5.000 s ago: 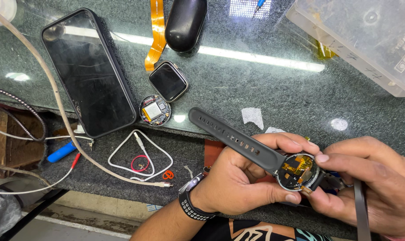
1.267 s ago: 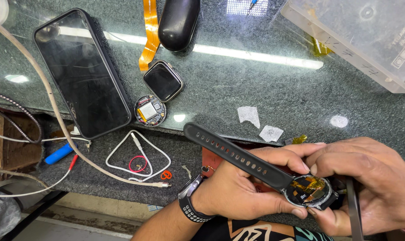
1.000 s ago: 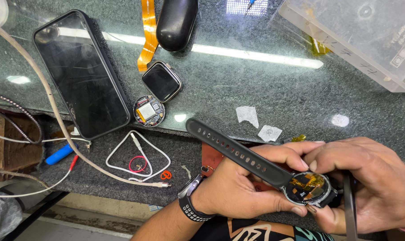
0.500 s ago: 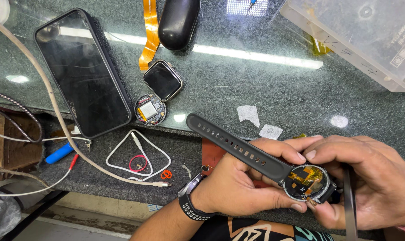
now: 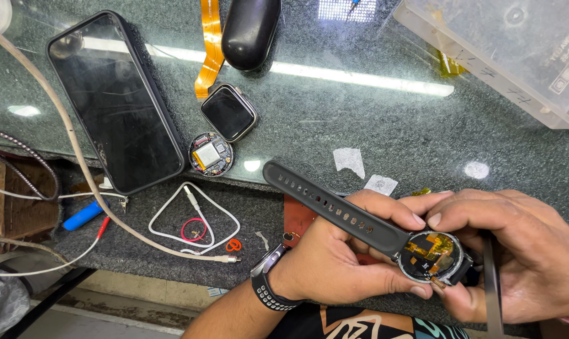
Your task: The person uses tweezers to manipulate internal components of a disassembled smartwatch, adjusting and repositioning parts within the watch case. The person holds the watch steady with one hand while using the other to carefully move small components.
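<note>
Opened round watch (image 5: 432, 256) was held low right, above the bench edge (image 5: 359, 188). Left hand (image 5: 334, 263) closed on the case rim and strap (image 5: 334, 210); right hand (image 5: 516, 257) pinched the opposite rim. Judged light, fragile: exposed flex inside. Best gripped by rim only.

The right hand (image 5: 516, 251) runs off the right and bottom edges, so its wrist is unseen. Its fingers cover the far rim of the opened round watch (image 5: 432, 256), and the second strap (image 5: 493, 285) leaves the frame at the bottom. The left hand (image 5: 341, 263) hides the red object (image 5: 297, 216) under it (only 1 corner shows). The clear plastic box (image 5: 504, 56) is cut by the top and right edges. The parts inside the small round module (image 5: 211, 154) are too tiny to tell.
</note>
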